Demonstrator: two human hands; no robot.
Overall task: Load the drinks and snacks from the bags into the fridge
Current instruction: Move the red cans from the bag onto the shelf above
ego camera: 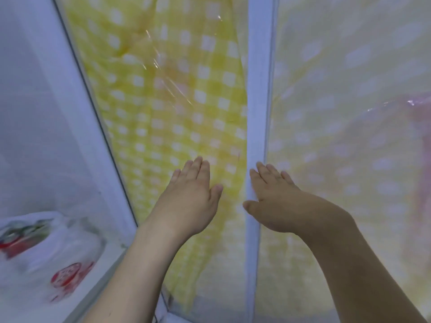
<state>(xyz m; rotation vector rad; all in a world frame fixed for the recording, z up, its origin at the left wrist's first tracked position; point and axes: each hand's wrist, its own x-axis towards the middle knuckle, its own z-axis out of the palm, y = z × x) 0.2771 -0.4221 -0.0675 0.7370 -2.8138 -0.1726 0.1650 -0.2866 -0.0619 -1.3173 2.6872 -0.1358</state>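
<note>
Left hand [191,197] laid flat on yellow checked door [163,94], right hand [277,203] spread against white frame [257,113], fingers straight, nothing held, bag [46,255] at lower left.

You're looking close-up at two glass panes [349,113] split by a pale upright frame bar [257,89], yellow-and-white checked cloth [168,101] behind them, a slanted white frame [93,127] at left, soft diffuse light, and possibly pink film at far right.

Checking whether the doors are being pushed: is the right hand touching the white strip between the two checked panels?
Touching. The head view shows the right hand flat, its thumb and fingers lying across the white strip.
</note>
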